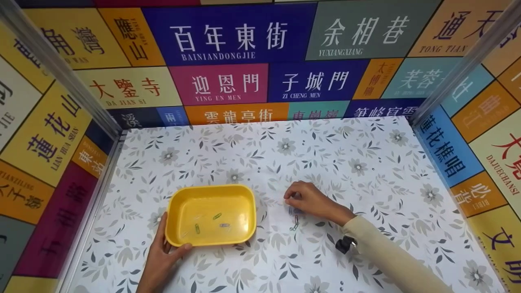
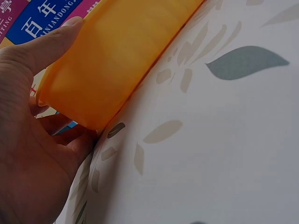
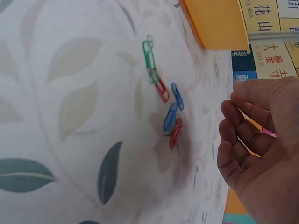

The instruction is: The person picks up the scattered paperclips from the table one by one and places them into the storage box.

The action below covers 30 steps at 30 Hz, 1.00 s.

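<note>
A shallow yellow plastic tray with rounded corners sits on the patterned cloth. Several paper clips lie spread over its floor, among them a green paper clip and a purple-blue one. My left hand grips the tray's near left corner, thumb over the rim, fingers round the outside wall. Right of the tray, my right hand hovers over a small group of clips, fingers loosely curled, no clip visible at its fingertips. The right wrist view shows that group: a green clip, a red clip and a blue clip among them.
White cloth with grey leaves and flowers covers the table. Panels with coloured Chinese lettering stand behind and on both sides, with metal posts at the corners. A small black device is at the right wrist.
</note>
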Each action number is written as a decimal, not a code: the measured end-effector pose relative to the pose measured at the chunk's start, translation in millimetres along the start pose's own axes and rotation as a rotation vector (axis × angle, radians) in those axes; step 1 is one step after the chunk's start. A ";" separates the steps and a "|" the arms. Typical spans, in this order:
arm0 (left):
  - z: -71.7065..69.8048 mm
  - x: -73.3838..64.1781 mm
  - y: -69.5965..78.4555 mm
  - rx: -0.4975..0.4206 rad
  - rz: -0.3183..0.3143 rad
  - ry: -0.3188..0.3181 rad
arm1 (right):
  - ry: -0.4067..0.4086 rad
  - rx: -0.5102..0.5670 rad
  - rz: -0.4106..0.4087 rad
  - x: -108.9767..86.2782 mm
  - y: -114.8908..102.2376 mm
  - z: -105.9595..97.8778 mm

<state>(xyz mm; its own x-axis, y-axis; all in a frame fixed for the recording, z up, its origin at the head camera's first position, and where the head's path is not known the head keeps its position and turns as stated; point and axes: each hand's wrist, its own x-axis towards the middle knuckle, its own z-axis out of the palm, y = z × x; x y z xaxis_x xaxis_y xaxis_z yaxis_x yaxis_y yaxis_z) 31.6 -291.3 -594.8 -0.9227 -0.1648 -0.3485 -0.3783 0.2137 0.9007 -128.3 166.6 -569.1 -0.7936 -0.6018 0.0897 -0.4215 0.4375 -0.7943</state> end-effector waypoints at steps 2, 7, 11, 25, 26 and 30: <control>0.5 0.1 0.8 0.007 0.002 0.001 | 0.013 0.001 0.016 -3.2 3.8 -1.1; 0.6 0.7 1.4 0.009 -0.011 -0.005 | 0.046 -0.011 0.042 -11.3 14.3 -2.4; -0.2 1.3 1.0 0.014 -0.013 -0.006 | 0.065 -0.034 0.042 -17.7 22.2 -2.5; -2.1 1.1 0.2 0.021 -0.008 -0.002 | 0.068 -0.129 -0.044 -35.4 41.5 -4.5; -2.2 0.9 0.1 0.017 -0.005 -0.003 | 0.070 -0.132 -0.046 -36.9 42.1 -4.5; -2.4 -0.2 0.3 0.012 -0.004 -0.004 | 0.079 -0.148 -0.050 -43.1 43.0 -3.6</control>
<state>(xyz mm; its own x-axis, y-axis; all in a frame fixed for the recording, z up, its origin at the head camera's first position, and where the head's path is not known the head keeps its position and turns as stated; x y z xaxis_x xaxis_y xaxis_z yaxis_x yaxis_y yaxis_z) 31.9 -293.5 -593.7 -0.9215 -0.1615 -0.3532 -0.3828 0.2249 0.8960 -113.8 213.7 -604.9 -0.7998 -0.5733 0.1780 -0.5163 0.5055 -0.6913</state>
